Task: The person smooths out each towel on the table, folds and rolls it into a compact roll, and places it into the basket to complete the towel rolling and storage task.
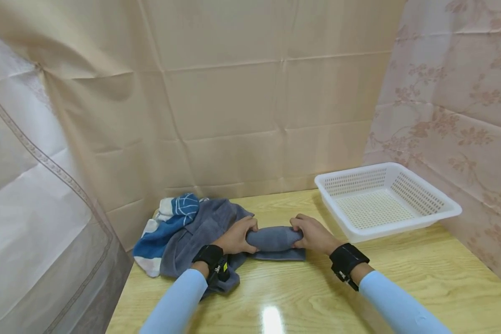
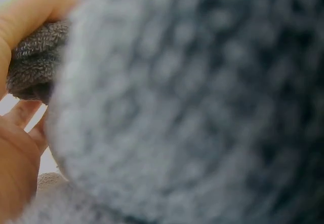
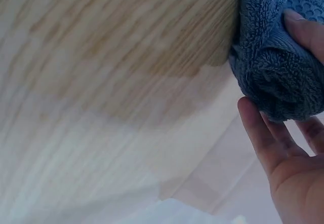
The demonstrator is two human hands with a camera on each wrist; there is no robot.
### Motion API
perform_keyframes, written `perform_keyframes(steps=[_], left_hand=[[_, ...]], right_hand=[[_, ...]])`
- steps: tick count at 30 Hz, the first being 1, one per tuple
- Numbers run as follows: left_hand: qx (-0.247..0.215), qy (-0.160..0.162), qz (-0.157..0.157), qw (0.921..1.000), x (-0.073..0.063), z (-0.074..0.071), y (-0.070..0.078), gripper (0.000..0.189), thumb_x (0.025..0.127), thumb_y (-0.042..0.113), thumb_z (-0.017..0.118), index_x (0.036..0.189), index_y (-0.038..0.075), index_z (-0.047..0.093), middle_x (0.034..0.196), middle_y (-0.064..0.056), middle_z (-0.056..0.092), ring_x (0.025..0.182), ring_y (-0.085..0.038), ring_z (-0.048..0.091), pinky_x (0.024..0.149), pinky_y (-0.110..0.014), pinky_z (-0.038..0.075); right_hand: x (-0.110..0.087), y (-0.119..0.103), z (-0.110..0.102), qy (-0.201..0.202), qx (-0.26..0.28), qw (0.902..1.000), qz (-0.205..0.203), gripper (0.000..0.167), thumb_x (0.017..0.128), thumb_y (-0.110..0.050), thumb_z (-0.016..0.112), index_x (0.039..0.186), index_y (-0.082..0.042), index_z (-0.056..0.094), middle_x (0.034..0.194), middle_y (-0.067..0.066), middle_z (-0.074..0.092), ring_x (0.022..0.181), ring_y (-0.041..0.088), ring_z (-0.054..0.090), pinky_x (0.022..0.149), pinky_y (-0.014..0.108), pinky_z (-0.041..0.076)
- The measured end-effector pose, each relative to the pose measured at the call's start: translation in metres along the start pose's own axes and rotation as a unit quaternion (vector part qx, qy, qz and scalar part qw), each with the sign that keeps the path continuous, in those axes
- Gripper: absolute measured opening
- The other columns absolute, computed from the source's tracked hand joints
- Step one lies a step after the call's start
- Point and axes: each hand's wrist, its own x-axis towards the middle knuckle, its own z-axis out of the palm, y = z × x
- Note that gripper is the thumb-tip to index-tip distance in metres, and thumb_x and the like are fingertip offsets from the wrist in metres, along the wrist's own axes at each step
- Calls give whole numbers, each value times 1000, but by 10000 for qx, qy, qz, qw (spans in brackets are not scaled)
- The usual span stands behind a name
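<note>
A grey-blue towel (image 1: 274, 238), mostly rolled into a thick cylinder, lies on the table with a flat flap along its near side. The left hand (image 1: 237, 235) grips the roll's left end, thumb on the near side. At the opposite end, the right hand (image 1: 315, 234) holds the roll between thumb and fingers. From the right wrist, the spiral end of the towel (image 3: 281, 87) shows, with the thumb on top and fingers beneath. Blurred grey cloth (image 2: 187, 102) fills most of the left wrist view, hiding part of that hand.
Left of the roll is a loose heap of grey towel (image 1: 206, 227) and a blue-and-white cloth (image 1: 156, 243), close to the left forearm. A white perforated plastic basket (image 1: 338, 215) stands at the back right of the wooden table (image 1: 317, 301). Beige curtains (image 1: 242, 102) hang behind.
</note>
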Motion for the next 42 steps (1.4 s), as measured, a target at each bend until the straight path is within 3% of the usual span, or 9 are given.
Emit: perform_keyframes(steps=[4,7,11,17,22,28,31,36,42], left_hand=[[-81,-64,-135,9999,-1,-1,2,45,84,15,88,97,17,45,118,0,57,131,-28,53,100,-42,48],[-135,-148,-294,9994,-1,-2,2,43,85,15,87,99,18,47,128,-1,59,121,-22,58,95,-38,49],[-177,-230,-337,9990,-1,-5,2,41,84,14,87,104,19,52,132,-3,61,123,-23,59,98,-39,50],[-631,-493,-482,9956,-5,-11,2,36,94,35,78,102,18,48,131,3,59,120,-17,59,97,-38,49],[-1421,-633,-756,9849,-10,-13,6,24,107,37,58,102,14,51,117,3,61,97,-15,58,83,-35,45],[-2146,-680,-1279,9659,-13,-10,6,29,103,31,67,117,13,49,112,-8,53,92,-21,49,80,-38,40],[-2090,-698,-1518,9635,-15,-10,6,36,101,35,69,123,14,49,119,-7,51,96,-22,50,81,-39,42],[-1584,-890,-1654,9694,-17,-9,7,47,98,45,70,134,18,56,130,-1,55,112,-19,56,92,-41,48],[-1239,-1134,-1744,9703,-14,-8,7,61,95,53,71,143,19,56,134,1,58,120,-19,57,96,-43,49]], right_hand=[[-1,-3,-3,18,-183,9997,-144,60,73,-34,94,82,-16,37,78,-9,35,69,9,37,65,29,33],[-4,-7,-7,17,-52,9997,-240,41,84,-34,84,80,-17,47,73,-12,38,65,6,37,66,31,36],[-6,-10,-15,-93,462,9989,8,24,96,-29,72,79,-21,58,69,-14,47,60,3,38,65,29,40],[-3,-9,-19,-364,1100,9921,473,26,93,-23,78,78,-19,56,75,-14,58,64,1,53,61,24,41],[-1,-12,-22,-663,1441,9854,620,27,90,-20,81,78,-15,58,79,-9,63,70,6,60,61,26,41],[-1,-14,-21,-1038,1544,9768,1060,31,87,-24,85,93,-14,56,87,-4,58,77,13,51,70,31,42],[-2,-13,-20,-1062,1482,9765,1150,37,86,-25,86,100,-14,54,94,-1,60,86,19,55,78,36,45],[-4,-13,-20,-1212,1678,9701,1266,43,85,-27,87,108,-16,53,115,6,66,114,34,62,90,47,50],[-7,-12,-20,-1395,1664,9670,1331,46,83,-30,88,112,-18,54,120,10,66,114,36,62,89,47,50]])
